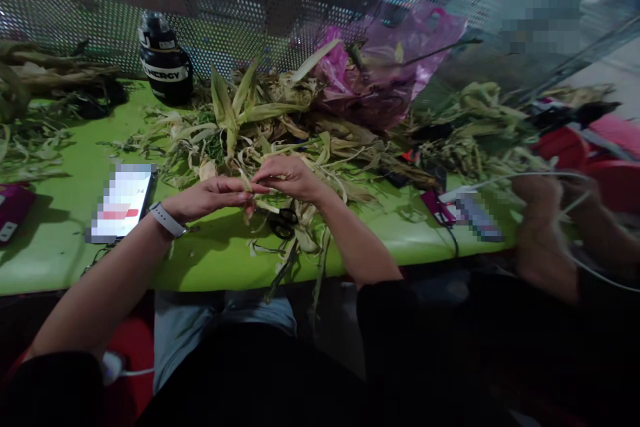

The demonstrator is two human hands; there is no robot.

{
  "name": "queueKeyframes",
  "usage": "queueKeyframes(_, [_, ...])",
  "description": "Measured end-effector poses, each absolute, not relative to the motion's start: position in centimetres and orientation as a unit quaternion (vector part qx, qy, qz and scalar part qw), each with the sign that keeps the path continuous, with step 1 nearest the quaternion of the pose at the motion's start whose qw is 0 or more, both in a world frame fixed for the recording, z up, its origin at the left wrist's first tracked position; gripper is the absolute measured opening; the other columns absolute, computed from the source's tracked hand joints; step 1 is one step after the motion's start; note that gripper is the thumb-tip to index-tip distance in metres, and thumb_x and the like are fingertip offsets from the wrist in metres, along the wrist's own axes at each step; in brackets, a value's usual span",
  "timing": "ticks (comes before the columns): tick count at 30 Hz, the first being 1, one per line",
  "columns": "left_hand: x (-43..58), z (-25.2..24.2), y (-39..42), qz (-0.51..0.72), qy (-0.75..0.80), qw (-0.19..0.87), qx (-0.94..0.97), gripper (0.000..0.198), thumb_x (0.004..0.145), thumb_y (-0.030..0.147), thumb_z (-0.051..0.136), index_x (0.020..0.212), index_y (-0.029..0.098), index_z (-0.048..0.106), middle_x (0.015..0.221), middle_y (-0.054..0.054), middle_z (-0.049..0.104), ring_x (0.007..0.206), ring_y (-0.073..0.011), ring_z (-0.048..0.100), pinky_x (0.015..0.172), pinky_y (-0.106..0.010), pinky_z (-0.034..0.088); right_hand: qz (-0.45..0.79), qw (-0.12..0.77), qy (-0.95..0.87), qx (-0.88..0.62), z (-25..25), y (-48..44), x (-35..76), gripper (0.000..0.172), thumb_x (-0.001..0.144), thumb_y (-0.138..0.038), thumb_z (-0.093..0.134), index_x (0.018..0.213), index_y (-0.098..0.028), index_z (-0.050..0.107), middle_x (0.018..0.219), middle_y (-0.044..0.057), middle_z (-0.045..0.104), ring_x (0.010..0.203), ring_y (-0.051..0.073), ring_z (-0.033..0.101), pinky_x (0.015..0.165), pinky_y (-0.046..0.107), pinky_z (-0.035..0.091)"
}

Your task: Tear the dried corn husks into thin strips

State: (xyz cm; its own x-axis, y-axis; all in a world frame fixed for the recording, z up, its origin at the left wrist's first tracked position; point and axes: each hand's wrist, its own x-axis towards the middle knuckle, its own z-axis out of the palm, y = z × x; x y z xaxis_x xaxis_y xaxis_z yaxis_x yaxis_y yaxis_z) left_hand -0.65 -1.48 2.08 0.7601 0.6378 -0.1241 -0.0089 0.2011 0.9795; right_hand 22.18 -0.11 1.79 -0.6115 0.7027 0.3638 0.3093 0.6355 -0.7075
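Note:
My left hand, with a white watch strap on its wrist, is closed in a pinch on a pale strip of corn husk. Fingertips of my right hand meet it there and pinch at the same small piece, whose ends are partly hidden by the fingers. Just under my hands, scissors with black handles lie on the green table, partly covered by husk scraps. A heap of dry and greenish corn husks spreads behind the hands.
A black bottle stands at the back left. A lit phone lies by my left forearm. A pink plastic bag rests against the perforated metal screen. At right are another person's blurred hands, a second phone and a white cable.

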Motion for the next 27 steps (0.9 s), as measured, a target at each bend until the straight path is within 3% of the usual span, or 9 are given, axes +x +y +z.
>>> queueKeyframes(4, [-0.9,2.0,-1.4,0.208,0.266,0.686,0.645,0.018,0.070,0.016,0.072,0.087,0.019,0.077,0.060,-0.005,0.067,0.057,-0.0171,0.063,0.061,-0.027,0.051,0.289,0.325,-0.849,-0.299,2.1,-0.4,22.2,0.036,0.082,-0.057,0.058,0.081,-0.025,0.074,0.081,0.005,0.068,0.079,0.017,0.061,0.081,0.036,0.048])
queueKeyframes(9, [-0.2,1.6,-1.8,0.220,0.257,0.591,0.732,0.024,0.071,0.015,0.068,0.091,0.021,0.078,0.065,-0.005,0.068,0.056,-0.0158,0.060,0.058,-0.025,0.047,0.289,0.334,-0.842,-0.309,2.0,0.0,22.9,0.027,0.082,-0.050,0.063,0.083,-0.026,0.075,0.083,0.004,0.068,0.080,0.017,0.061,0.082,0.036,0.049])
queueKeyframes(14, [0.1,1.3,-1.6,0.224,0.219,0.496,0.810,0.034,0.070,0.008,0.060,0.094,0.024,0.078,0.081,-0.006,0.070,0.072,-0.0185,0.062,0.071,-0.027,0.047,0.291,0.359,-0.823,-0.329,2.1,0.4,24.0,0.021,0.079,-0.045,0.068,0.087,-0.027,0.076,0.085,0.003,0.067,0.079,0.016,0.060,0.081,0.035,0.049])
queueKeyframes(19, [0.1,0.1,-1.0,0.186,0.204,0.313,0.909,0.050,0.070,0.002,0.048,0.106,0.025,0.074,0.083,-0.006,0.062,0.077,-0.0196,0.058,0.073,-0.029,0.044,0.282,0.426,-0.791,-0.337,2.3,0.5,24.5,0.020,0.077,-0.042,0.071,0.086,-0.025,0.075,0.083,0.003,0.066,0.080,0.015,0.060,0.079,0.033,0.050])
queueKeyframes(23, [0.1,-0.5,-0.8,0.173,0.166,0.233,0.943,0.049,0.067,-0.002,0.040,0.094,0.020,0.073,0.092,-0.008,0.062,0.099,-0.0239,0.057,0.087,-0.036,0.047,0.306,0.502,-0.720,-0.369,1.9,0.9,24.2,0.031,0.073,-0.048,0.073,0.084,-0.020,0.072,0.083,0.003,0.066,0.079,0.014,0.061,0.076,0.030,0.052])
queueKeyframes(27, [0.0,-0.6,-0.8,0.182,0.125,0.245,0.944,0.050,0.068,-0.005,0.035,0.093,0.020,0.071,0.105,-0.007,0.064,0.120,-0.0225,0.049,0.104,-0.041,0.041,0.348,0.563,-0.640,-0.390,1.4,1.5,23.8,0.047,0.079,-0.059,0.062,0.109,-0.023,0.062,0.104,0.004,0.065,0.086,0.015,0.063,0.073,0.029,0.055])
